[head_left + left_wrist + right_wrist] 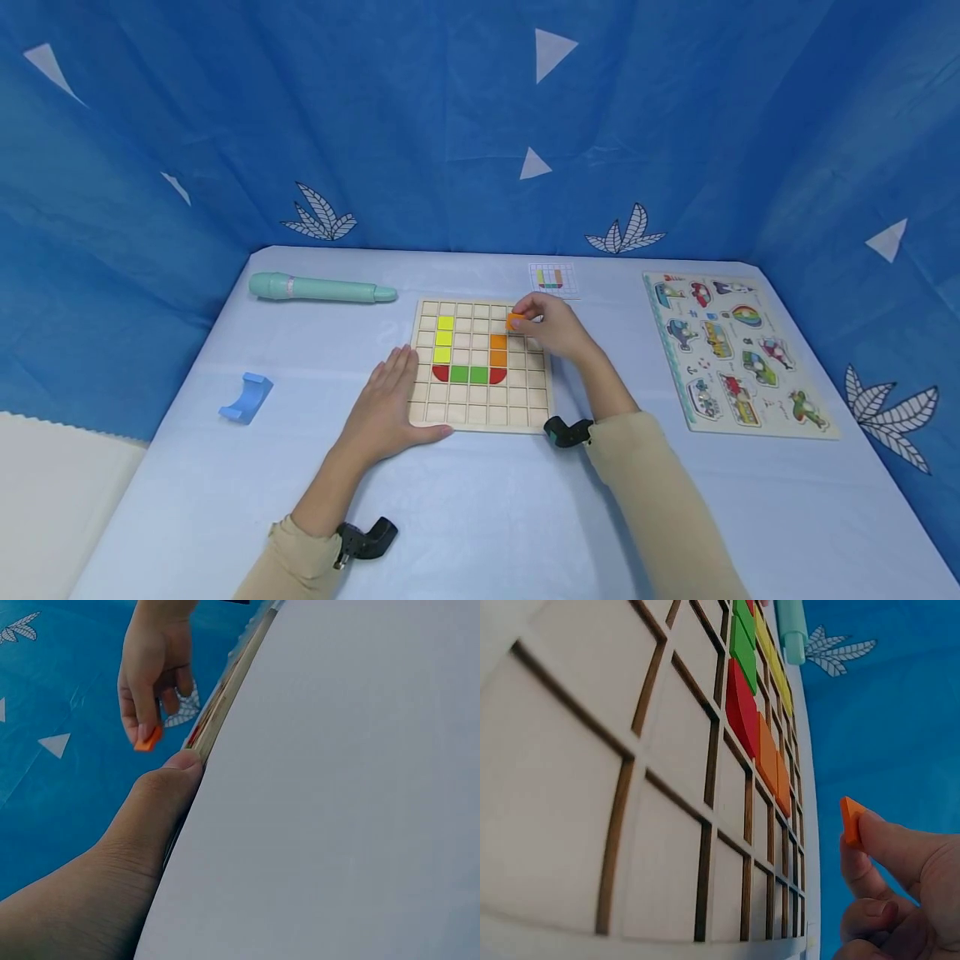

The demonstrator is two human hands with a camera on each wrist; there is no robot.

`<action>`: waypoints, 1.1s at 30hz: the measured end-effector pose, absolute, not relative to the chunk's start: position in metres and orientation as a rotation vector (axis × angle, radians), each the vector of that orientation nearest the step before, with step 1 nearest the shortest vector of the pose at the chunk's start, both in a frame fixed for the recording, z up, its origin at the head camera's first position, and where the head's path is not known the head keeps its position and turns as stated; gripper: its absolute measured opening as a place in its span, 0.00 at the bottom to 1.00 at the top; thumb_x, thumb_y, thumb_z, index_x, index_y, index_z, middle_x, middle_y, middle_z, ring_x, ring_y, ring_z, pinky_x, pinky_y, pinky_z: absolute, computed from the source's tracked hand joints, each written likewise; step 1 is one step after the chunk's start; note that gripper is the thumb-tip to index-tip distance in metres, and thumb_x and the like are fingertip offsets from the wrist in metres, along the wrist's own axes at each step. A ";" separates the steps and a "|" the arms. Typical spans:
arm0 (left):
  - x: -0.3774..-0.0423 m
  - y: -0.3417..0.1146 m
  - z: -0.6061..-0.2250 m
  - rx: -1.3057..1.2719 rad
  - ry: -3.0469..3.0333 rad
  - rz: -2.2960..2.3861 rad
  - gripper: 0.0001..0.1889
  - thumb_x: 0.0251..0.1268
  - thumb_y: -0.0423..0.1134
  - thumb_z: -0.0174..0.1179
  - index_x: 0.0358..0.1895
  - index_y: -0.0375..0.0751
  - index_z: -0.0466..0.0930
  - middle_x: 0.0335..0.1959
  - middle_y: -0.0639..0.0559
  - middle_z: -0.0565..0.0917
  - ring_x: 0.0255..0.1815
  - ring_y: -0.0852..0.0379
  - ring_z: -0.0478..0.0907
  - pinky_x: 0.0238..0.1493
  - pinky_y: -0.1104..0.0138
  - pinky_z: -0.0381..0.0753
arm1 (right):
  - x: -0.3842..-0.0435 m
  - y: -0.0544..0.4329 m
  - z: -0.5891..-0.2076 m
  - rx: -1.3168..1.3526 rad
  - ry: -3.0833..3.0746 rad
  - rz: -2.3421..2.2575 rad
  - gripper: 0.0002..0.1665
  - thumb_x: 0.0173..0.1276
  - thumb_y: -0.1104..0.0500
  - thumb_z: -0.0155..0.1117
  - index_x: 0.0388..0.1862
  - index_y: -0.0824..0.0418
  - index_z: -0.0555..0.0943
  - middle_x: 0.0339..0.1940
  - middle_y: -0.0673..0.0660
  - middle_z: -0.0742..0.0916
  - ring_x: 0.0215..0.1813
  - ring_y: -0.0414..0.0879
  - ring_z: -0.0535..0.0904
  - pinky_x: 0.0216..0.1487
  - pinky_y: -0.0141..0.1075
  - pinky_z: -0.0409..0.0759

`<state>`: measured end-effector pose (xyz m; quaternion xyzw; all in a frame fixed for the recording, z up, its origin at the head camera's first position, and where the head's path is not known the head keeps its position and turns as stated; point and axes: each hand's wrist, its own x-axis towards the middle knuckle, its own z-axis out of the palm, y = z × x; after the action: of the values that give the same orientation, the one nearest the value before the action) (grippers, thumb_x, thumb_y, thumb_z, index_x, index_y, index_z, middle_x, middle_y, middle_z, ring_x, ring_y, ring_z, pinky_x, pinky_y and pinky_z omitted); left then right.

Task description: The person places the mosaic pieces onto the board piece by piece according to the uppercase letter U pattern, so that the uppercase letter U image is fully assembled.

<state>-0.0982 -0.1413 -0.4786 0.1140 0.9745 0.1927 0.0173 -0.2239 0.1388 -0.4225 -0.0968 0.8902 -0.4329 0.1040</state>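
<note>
A wooden grid board (457,412) lies mid-table. In its squares sit a column of yellow tiles (444,338), two green tiles (468,374), two red rounded-corner tiles (441,373) and two orange tiles (498,358). My right hand (555,327) pinches another orange tile (851,823) between thumb and fingertips, held above the board's upper right part. Along the board's left edge rests my left hand (382,410), fingers straight, the thumb stretched toward the near edge. In the left wrist view its thumb (169,784) touches the board's side (232,686).
A pattern card (552,279) lies behind the board. A green toy microphone (322,288) is at the back left, with a blue curved piece (248,398) nearer the front. On the right lies a picture puzzle board (731,354). Blue curtains (465,125) stand behind the table.
</note>
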 end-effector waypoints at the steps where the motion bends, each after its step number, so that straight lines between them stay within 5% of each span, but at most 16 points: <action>1: -0.098 -0.141 -0.479 0.354 3.028 0.599 0.68 0.44 0.78 0.62 0.80 0.37 0.44 0.83 0.43 0.46 0.84 0.47 0.40 0.82 0.49 0.47 | -0.224 0.137 -0.422 -0.287 2.622 -1.273 0.09 0.71 0.55 0.65 0.46 0.56 0.80 0.43 0.56 0.84 0.46 0.50 0.78 0.42 0.37 0.76; 33: -0.096 -0.140 -0.478 0.354 3.030 0.605 0.68 0.43 0.78 0.63 0.80 0.37 0.44 0.83 0.44 0.46 0.84 0.47 0.41 0.81 0.48 0.47 | -0.234 0.114 -0.430 -0.286 2.646 -1.112 0.07 0.70 0.56 0.66 0.43 0.57 0.80 0.38 0.56 0.82 0.40 0.49 0.75 0.40 0.35 0.74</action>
<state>-0.0961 -0.1396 -0.4776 0.1137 0.9742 0.1945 0.0157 -0.2344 0.1139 -0.4300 -0.0985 0.9098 -0.3823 0.1281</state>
